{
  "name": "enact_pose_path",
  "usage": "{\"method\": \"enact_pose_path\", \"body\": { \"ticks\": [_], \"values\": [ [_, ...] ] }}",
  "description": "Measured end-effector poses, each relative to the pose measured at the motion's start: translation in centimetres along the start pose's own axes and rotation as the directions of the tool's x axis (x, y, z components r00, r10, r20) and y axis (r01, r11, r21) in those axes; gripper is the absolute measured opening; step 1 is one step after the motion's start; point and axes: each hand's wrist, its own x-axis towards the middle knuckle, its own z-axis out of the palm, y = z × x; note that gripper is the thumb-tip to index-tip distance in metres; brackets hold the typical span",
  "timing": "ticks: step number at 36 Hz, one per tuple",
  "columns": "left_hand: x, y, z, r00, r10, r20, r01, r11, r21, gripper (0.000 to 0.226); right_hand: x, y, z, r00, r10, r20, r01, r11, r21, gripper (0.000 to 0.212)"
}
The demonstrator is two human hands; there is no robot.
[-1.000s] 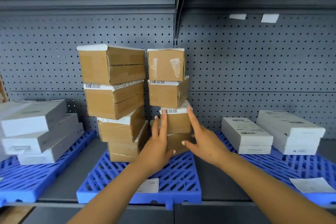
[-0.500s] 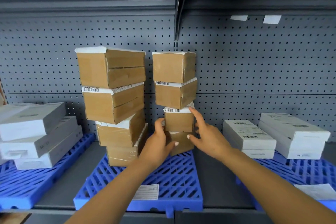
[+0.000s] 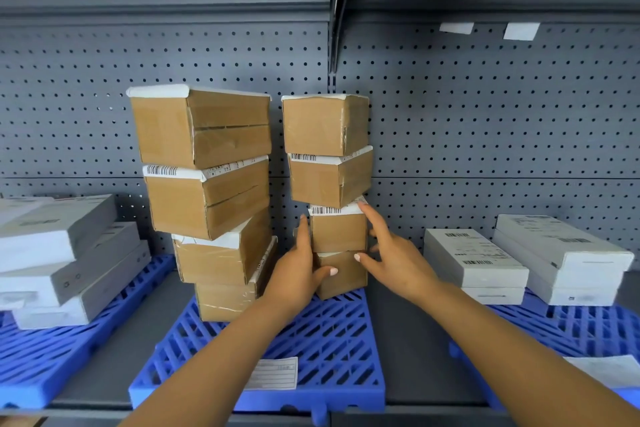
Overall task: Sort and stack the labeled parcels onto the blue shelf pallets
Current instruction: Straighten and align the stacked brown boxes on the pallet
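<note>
Two stacks of brown labeled parcels stand on the middle blue pallet [image 3: 325, 350]. The left stack [image 3: 207, 198] holds larger boxes and leans unevenly. The right stack [image 3: 329, 156] holds smaller boxes. My left hand [image 3: 298, 274] presses the left side of its two lowest boxes, thumb on the bottom box [image 3: 343, 274]. My right hand [image 3: 394, 253] rests on the right side, index finger along the label edge of the second box [image 3: 337, 230], thumb on the seam between the two.
White flat parcels lie stacked on the left blue pallet [image 3: 41, 360] and the right blue pallet [image 3: 571, 326]. Paper slips lie on the middle and right pallets. A grey pegboard backs the shelf, and another shelf hangs overhead.
The small-box stack has been squared up and shifted slightly right. My hands have moved from fingers spread on its front to cupping the lowest boxes at both sides.
</note>
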Motion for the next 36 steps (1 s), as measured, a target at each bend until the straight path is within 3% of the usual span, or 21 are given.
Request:
{"method": "enact_pose_path", "body": {
  "ticks": [8,21,26,31,36],
  "values": [
    [0.0,-0.4,-1.1,0.998,0.007,0.059,-0.007,1.0,-0.006,0.101,0.6,-0.5,0.8,1.0,-0.002,-0.021,0.003,0.999,0.045,0.087],
    [0.2,-1.6,-1.5,0.995,0.029,0.09,-0.012,0.984,-0.18,0.117,0.1,-0.9,0.3,0.999,0.015,-0.049,-0.013,0.999,0.043,0.081],
    [-0.1,-1.0,-1.9,0.991,0.019,0.134,-0.001,0.991,-0.133,0.109,-0.7,-1.3,-0.3,0.999,0.018,-0.03,-0.016,0.998,0.058,0.086],
    [-0.3,-0.4,-1.6,0.997,0.016,0.081,-0.015,1.0,-0.016,0.098,-0.9,-1.9,-0.5,0.999,0.039,0.009,-0.039,0.999,0.031,0.096],
    [-0.5,-0.1,-1.2,0.999,-0.001,0.045,0.0,1.0,0.028,0.095,-0.4,-2.2,-0.4,0.996,0.08,0.029,-0.079,0.996,-0.036,0.091]
  ]
}}
